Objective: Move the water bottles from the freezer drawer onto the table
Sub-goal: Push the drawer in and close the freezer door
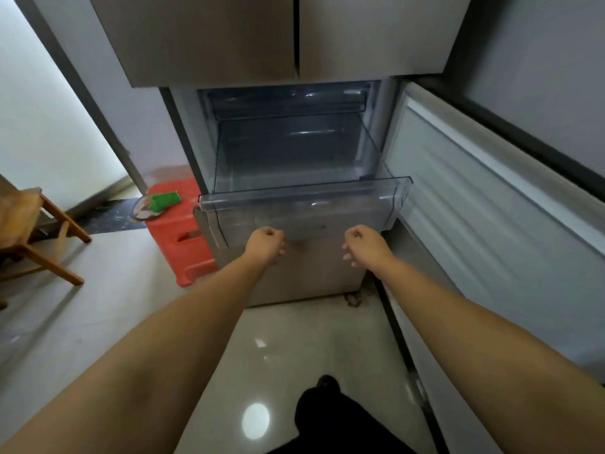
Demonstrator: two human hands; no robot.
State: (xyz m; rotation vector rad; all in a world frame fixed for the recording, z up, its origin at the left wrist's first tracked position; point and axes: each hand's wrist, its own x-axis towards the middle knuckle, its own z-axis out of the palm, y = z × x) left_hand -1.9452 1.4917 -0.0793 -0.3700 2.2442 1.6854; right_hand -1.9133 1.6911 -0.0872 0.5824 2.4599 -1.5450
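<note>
The clear plastic freezer drawer (pixel 304 198) is pulled out of the fridge, and I see no water bottle inside it. A second clear drawer (pixel 288 99) sits further in above it. My left hand (pixel 265 244) is just below the drawer's front panel with its fingers curled into a fist, knuckles at the panel's lower edge. My right hand (pixel 361 244) is level with it to the right, also with fingers curled, and nothing shows in it. No table is clearly in view.
The freezer door (pixel 484 217) stands open on the right. A red plastic stool (pixel 183 244) with a green object (pixel 165 199) on it stands left of the fridge. A wooden piece of furniture (pixel 36 231) is at the far left. Glossy tiled floor lies below.
</note>
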